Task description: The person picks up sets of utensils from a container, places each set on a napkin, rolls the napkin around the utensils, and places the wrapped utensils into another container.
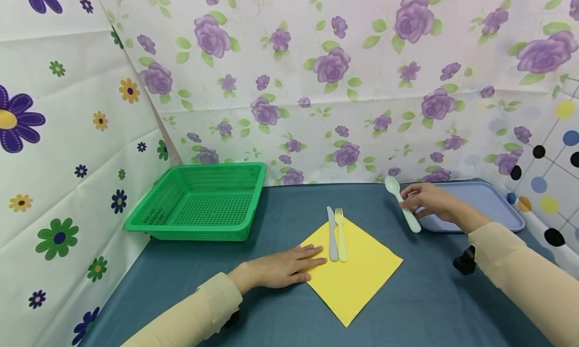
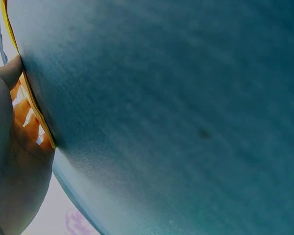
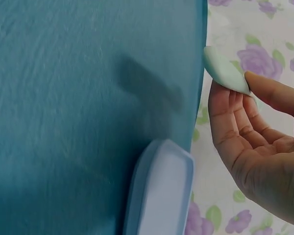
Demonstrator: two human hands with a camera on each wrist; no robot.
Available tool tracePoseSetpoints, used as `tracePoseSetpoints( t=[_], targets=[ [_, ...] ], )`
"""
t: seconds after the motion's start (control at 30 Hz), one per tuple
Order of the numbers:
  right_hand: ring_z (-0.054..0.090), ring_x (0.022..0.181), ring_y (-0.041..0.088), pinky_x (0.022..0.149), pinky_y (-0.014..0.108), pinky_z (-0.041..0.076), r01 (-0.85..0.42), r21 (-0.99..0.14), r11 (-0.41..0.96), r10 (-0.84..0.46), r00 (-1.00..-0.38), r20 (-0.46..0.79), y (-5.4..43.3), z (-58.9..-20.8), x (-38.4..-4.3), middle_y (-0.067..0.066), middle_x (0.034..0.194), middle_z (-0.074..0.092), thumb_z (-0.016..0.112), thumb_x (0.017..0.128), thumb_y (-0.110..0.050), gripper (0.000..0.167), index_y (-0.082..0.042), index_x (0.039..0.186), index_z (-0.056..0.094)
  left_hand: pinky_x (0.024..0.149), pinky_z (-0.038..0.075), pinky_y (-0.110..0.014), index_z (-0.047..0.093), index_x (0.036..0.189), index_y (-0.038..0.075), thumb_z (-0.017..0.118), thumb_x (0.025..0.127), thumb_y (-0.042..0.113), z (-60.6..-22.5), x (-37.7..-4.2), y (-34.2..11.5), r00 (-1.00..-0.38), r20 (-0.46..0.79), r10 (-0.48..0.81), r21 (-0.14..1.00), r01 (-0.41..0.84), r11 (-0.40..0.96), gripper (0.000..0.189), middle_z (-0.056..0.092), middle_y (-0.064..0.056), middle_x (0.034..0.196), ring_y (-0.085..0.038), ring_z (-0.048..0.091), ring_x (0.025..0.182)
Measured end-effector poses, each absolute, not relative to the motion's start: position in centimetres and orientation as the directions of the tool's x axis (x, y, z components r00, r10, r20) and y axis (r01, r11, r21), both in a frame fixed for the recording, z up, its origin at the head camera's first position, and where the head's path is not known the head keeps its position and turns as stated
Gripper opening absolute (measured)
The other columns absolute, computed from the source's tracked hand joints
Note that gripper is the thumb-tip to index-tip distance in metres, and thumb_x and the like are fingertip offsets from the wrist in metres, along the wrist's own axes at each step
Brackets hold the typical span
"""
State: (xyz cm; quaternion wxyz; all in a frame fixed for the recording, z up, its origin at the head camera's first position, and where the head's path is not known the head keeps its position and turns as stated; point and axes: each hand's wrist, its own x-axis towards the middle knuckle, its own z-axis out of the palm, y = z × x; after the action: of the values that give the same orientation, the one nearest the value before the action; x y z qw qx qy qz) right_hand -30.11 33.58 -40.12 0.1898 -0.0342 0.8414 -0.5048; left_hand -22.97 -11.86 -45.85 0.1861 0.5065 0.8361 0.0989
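Note:
Between the thumb and fingers of my right hand is a pale green spoon, its bowl pointing away toward the back wall. In the right wrist view the spoon is pinched at the fingertips, raised over the table with a shadow below. My left hand lies flat, fingers spread, on the left corner of a yellow napkin. On that napkin a grey knife and a pale yellow fork lie side by side, just beyond the left fingertips.
A green plastic basket stands at the back left of the blue-covered table. At the back right is a light blue tray, partly behind the right hand. Flowered cloth hangs along the table's back edge.

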Motion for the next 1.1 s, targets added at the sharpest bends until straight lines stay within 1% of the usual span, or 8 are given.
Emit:
tracePoseSetpoints(
  t=[0.2,0.3,0.57,0.7,0.83,0.97,1.1],
  targets=[
    [0.059,0.088,0.025,0.081,0.043,0.062,0.160,-0.871,0.465,-0.242,-0.923,-0.299,32.6,-40.5,-29.9,0.010,0.102,0.061,0.073,0.100,-0.026,0.056,0.007,0.139,0.049,0.130,0.012,-0.040,0.020,0.168,0.031,0.036,0.114,0.042,-45.8,-23.0,-11.8,-0.418,-0.212,0.884,0.355,0.809,0.468,0.057,0.009,0.003,0.175,-0.018,0.006,0.161],
    [0.058,0.089,0.025,0.082,0.043,0.063,0.172,-0.873,0.456,-0.236,-0.923,-0.304,32.0,-40.6,-29.8,0.010,0.102,0.060,0.073,0.099,-0.026,0.056,0.006,0.139,0.050,0.130,0.012,-0.041,0.020,0.168,0.031,0.036,0.114,0.041,-45.8,-23.0,-11.8,-0.418,-0.212,0.884,0.359,0.807,0.468,0.057,0.009,0.003,0.175,-0.019,0.006,0.161],
    [0.063,0.091,0.025,0.081,0.043,0.064,0.173,-0.878,0.445,-0.240,-0.922,-0.304,31.1,-41.1,-29.7,0.010,0.105,0.064,0.072,0.100,-0.023,0.050,0.006,0.136,0.052,0.130,0.012,-0.041,0.021,0.168,0.030,0.036,0.115,0.040,-45.8,-22.9,-11.8,-0.415,-0.209,0.885,0.367,0.806,0.465,0.057,0.009,0.003,0.175,-0.019,0.006,0.161],
    [0.065,0.092,0.024,0.080,0.043,0.064,0.174,-0.881,0.440,-0.252,-0.918,-0.307,30.7,-41.3,-29.6,0.009,0.105,0.066,0.072,0.100,-0.023,0.049,0.006,0.135,0.053,0.130,0.011,-0.041,0.021,0.168,0.030,0.036,0.115,0.040,-45.7,-22.9,-11.8,-0.416,-0.211,0.885,0.369,0.804,0.466,0.057,0.009,0.003,0.175,-0.019,0.006,0.161],
    [0.065,0.090,0.025,0.079,0.042,0.064,0.191,-0.880,0.434,-0.244,-0.916,-0.319,30.0,-41.3,-29.5,0.009,0.101,0.067,0.074,0.099,-0.023,0.046,0.004,0.132,0.055,0.130,0.011,-0.041,0.021,0.168,0.030,0.037,0.115,0.040,-45.8,-22.9,-11.8,-0.415,-0.212,0.885,0.368,0.804,0.466,0.057,0.009,0.003,0.175,-0.019,0.005,0.161],
    [0.067,0.088,0.025,0.078,0.042,0.064,0.199,-0.886,0.418,-0.250,-0.913,-0.323,29.3,-41.7,-29.4,0.011,0.098,0.067,0.072,0.100,-0.018,0.041,0.005,0.130,0.055,0.130,0.012,-0.041,0.021,0.168,0.029,0.036,0.115,0.040,-45.8,-22.9,-11.8,-0.415,-0.210,0.885,0.370,0.804,0.465,0.057,0.009,0.003,0.175,-0.019,0.006,0.161],
    [0.070,0.086,0.025,0.077,0.042,0.065,0.202,-0.891,0.405,-0.258,-0.910,-0.324,28.7,-42.3,-29.4,0.012,0.096,0.068,0.071,0.100,-0.016,0.042,0.007,0.132,0.055,0.130,0.012,-0.041,0.021,0.168,0.029,0.037,0.115,0.040,-45.7,-22.8,-11.8,-0.418,-0.211,0.884,0.368,0.803,0.468,0.057,0.009,0.003,0.175,-0.018,0.006,0.161]
  ],
)
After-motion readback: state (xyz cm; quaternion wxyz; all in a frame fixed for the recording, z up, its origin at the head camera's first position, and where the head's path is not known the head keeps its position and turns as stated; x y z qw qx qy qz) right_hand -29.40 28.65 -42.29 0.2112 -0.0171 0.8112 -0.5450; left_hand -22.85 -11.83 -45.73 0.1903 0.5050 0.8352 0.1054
